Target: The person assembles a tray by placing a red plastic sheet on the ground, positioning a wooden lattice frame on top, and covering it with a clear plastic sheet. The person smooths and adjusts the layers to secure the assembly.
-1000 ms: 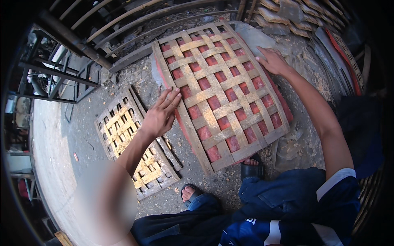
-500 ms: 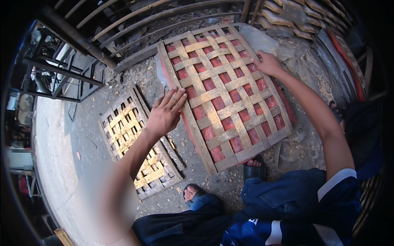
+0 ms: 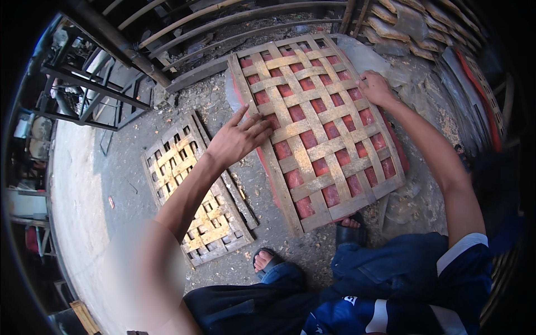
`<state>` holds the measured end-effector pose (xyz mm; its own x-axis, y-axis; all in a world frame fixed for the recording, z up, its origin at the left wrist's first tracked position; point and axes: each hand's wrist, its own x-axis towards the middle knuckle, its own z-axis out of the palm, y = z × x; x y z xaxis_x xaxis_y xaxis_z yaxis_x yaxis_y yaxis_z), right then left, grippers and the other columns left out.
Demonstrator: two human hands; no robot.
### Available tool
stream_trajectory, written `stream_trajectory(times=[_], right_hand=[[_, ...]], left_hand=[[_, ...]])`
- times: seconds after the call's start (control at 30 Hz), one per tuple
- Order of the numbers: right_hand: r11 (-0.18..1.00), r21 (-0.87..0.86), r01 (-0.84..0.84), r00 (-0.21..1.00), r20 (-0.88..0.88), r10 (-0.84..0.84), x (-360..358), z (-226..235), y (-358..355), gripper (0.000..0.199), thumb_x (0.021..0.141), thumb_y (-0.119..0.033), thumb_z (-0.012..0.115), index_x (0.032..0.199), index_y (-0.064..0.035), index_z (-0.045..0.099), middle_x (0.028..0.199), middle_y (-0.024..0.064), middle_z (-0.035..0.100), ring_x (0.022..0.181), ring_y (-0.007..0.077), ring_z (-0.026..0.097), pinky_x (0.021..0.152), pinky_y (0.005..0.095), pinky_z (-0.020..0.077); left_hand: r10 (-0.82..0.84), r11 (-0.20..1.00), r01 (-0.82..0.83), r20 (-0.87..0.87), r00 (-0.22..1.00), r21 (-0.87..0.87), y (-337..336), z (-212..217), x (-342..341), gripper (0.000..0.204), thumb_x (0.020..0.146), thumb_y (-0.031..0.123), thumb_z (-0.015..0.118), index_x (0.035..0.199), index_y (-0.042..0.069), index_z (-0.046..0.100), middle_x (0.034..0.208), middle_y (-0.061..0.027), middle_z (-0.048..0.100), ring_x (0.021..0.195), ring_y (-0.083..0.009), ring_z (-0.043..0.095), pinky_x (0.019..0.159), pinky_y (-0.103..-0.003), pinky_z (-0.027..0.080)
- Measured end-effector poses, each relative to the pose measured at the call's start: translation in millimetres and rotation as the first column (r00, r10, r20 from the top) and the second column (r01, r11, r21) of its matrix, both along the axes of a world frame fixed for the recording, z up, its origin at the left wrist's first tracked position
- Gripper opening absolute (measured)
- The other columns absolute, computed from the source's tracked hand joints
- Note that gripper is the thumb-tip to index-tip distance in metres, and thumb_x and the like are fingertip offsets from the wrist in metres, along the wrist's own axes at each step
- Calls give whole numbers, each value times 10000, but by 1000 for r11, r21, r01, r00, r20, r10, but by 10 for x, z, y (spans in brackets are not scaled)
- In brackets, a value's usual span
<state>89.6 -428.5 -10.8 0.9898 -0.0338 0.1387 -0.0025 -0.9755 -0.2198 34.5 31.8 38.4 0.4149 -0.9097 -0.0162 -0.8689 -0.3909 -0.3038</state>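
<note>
A large woven panel [image 3: 306, 129] of flat wooden slats in a wooden frame lies before me, slightly tilted. Red sheeting shows through its gaps and sticks out past its right side. On the panel's left rail rests my left hand [image 3: 239, 137], fingers stretched out and the index finger apart from the others, which reach onto the slats. My right hand [image 3: 379, 89] is at the upper right rail, its fingers bent and closed around the edge; the fingertips are partly hidden. Left of the panel, a smaller woven panel [image 3: 192, 195] lies on the ground, partly behind my left forearm.
A dark metal frame [image 3: 95, 97] stands at the upper left, near a bamboo rail fence [image 3: 223, 30]. Stacked slabs [image 3: 416, 25] are at the upper right, with leaning grey sheets [image 3: 469, 89] below. Clear plastic [image 3: 365, 56] lies behind the panel; my sandalled feet are close to its near edge.
My left hand has slid farther over the panel's left rail, and its index finger has spread from the others. My right hand stays at the right rail. The whole view has shifted slightly.
</note>
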Motion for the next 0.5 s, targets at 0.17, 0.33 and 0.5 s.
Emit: stream_trajectory(times=[0.17,0.33,0.5], right_hand=[[1000,-31,5,997,74,-3,-14,-34,-77,332,955,-297,640,1101,0,651,1127,212,665,1103,405,616,965,478,471],[998,58,-33,999,12,32,33,-33,-94,337,987,-292,598,1141,8,611,1104,231,679,1071,417,639,929,486,488],[989,146,-33,995,-93,47,-7,-50,-18,365,1023,-324,520,1162,13,540,1088,280,667,1048,457,635,907,515,483]], left_hand=[[-45,998,41,71,996,47,-91,66,-9,459,945,223,577,1402,196,553,1497,40,522,1430,-159,445,1283,-486,222],[4,998,-4,-7,1000,-65,-8,-155,13,443,976,258,554,1416,204,550,1500,37,520,1429,-178,446,1269,-470,265],[19,990,-30,-82,996,-137,47,-141,-33,421,981,275,563,1392,183,570,1478,25,539,1430,-201,439,1245,-472,304]])
